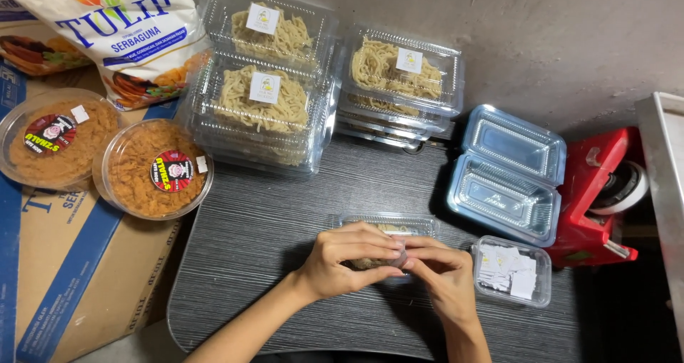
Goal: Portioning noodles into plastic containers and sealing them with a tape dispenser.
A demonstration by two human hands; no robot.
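Note:
My left hand [347, 260] and my right hand [443, 274] meet over a small clear plastic clamshell box [388, 225] that lies on the dark grey table [271, 220]. Both hands press on the box's near edge, fingertips touching at its middle. The box holds pale brown noodles, mostly hidden under my fingers. Just right of my right hand stands a small clear tub of white paper labels [511, 270].
Stacks of filled noodle boxes with square labels [265, 103] [402, 74] stand at the back. An open empty clamshell [507, 174] lies right, beside a red tape dispenser [595, 192]. Two round tubs of brown floss [153, 169] [53, 136] sit on a cardboard carton left, by a flour bag [121, 28].

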